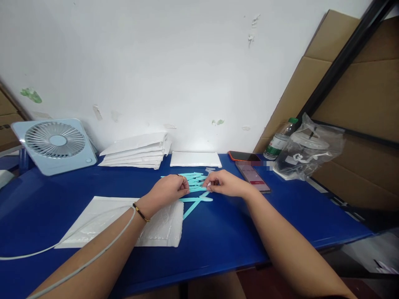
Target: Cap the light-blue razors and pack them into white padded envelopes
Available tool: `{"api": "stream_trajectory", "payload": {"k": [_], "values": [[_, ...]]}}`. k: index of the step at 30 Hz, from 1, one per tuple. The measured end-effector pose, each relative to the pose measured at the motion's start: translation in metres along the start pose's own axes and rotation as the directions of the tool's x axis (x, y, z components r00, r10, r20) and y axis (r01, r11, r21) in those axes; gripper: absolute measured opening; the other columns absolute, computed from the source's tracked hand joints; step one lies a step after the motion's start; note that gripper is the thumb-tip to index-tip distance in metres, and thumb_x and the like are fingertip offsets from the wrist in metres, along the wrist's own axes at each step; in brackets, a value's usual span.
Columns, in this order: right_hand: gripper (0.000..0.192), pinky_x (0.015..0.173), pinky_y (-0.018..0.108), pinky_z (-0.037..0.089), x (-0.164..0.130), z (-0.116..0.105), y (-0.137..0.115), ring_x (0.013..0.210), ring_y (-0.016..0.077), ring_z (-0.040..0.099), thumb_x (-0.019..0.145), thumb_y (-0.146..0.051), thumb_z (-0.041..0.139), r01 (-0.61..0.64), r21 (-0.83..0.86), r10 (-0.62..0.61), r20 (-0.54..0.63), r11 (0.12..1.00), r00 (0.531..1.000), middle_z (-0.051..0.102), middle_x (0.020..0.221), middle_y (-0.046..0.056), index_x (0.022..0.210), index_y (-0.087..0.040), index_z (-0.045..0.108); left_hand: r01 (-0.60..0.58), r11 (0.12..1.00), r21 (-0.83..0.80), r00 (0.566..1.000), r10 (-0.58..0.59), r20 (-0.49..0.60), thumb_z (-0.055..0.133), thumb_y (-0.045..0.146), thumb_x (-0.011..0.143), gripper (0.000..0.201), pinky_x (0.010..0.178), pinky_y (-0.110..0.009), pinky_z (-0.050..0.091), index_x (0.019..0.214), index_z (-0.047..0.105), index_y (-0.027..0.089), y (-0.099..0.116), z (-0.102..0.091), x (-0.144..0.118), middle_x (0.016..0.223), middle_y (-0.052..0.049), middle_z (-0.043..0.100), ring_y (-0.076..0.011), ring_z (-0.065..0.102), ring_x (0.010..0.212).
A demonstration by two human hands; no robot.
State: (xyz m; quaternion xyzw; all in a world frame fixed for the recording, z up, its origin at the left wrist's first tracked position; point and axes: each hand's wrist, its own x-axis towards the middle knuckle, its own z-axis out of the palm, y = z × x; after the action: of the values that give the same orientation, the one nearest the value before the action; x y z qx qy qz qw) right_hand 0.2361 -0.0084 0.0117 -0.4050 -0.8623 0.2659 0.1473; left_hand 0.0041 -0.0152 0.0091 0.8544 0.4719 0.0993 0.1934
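Observation:
Several light blue paper strips (pixel 195 200) lie in a loose pile on the blue table (pixel 218 236). My left hand (pixel 170 189) and my right hand (pixel 222 182) meet over the pile, each pinching an end of one strip between thumb and fingertips. A white padded mailer (pixel 162 228) lies flat under my left forearm, and a white cable (pixel 77 238) runs across that arm. My left wrist wears a dark bracelet.
A stack of white mailers (pixel 137 151) and one more mailer (pixel 195 159) lie at the back by the wall. A pale blue fan (pixel 54 145) stands far left. Two phones (pixel 253 173), a bottle (pixel 277 143) and a bagged cup (pixel 307 151) sit right, beside cardboard boxes (pixel 361 95).

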Motion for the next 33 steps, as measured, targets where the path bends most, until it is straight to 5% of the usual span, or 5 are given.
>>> {"api": "stream_trajectory", "payload": {"k": [4,11,19,25,33], "values": [[0.02,0.056,0.021,0.041,0.0,0.0,-0.003,0.064,0.012,0.058,0.077,-0.017,0.055,0.029,0.018,-0.03,0.091,0.999,0.995,0.067,0.075,0.001,0.093,-0.019,0.067,-0.011,1.0,-0.019,0.999,0.012,0.037,0.049,0.038,0.077,0.022,0.05,-0.022,0.034,0.073,0.064,0.022,0.004,0.0,-0.002,0.072,0.001,0.065,-0.013,0.057,0.064],[0.018,0.063,0.022,0.041,-0.003,-0.01,0.022,0.073,0.0146,0.059,0.076,-0.015,0.053,-0.089,-0.16,0.055,-0.204,0.983,0.977,0.067,0.084,0.003,0.086,-0.019,0.068,-0.012,0.984,0.18,0.994,0.031,-0.103,0.052,0.034,0.078,0.018,0.058,-0.024,0.036,0.087,0.063,0.024,-0.009,0.004,0.003,0.089,0.0,0.065,-0.0162,0.059,0.077],[0.017,0.063,0.022,0.038,0.008,0.004,0.027,0.074,0.0142,0.056,0.073,-0.017,0.061,-0.033,-0.294,-0.037,-0.23,0.955,0.972,0.063,0.088,0.005,0.089,-0.019,0.066,-0.043,0.956,0.292,0.994,0.071,-0.086,0.051,0.025,0.078,0.012,0.054,-0.025,0.031,0.073,0.061,0.021,-0.012,0.007,0.007,0.075,0.001,0.064,-0.0135,0.056,0.066],[0.016,0.062,0.022,0.038,0.01,0.004,0.034,0.066,0.0142,0.057,0.07,-0.013,0.058,-0.111,-0.37,0.042,-0.191,0.922,0.981,0.066,0.077,0.004,0.082,-0.018,0.067,-0.04,0.906,0.421,0.99,0.093,-0.107,0.037,0.021,0.083,0.027,0.051,-0.027,0.026,0.064,0.056,0.018,-0.007,0.006,0.006,0.064,-0.003,0.059,-0.0132,0.05,0.053],[0.011,0.055,0.021,0.038,0.004,-0.001,0.03,0.058,0.0112,0.054,0.076,-0.02,0.055,-0.086,-0.204,0.03,-0.259,0.975,0.965,0.063,0.066,0.001,0.078,-0.018,0.065,0.014,0.972,0.236,0.994,0.013,-0.111,0.036,0.023,0.082,0.019,0.048,-0.025,0.025,0.068,0.048,0.019,-0.004,0.0,0.003,0.063,-0.001,0.054,-0.0118,0.045,0.05]]}}
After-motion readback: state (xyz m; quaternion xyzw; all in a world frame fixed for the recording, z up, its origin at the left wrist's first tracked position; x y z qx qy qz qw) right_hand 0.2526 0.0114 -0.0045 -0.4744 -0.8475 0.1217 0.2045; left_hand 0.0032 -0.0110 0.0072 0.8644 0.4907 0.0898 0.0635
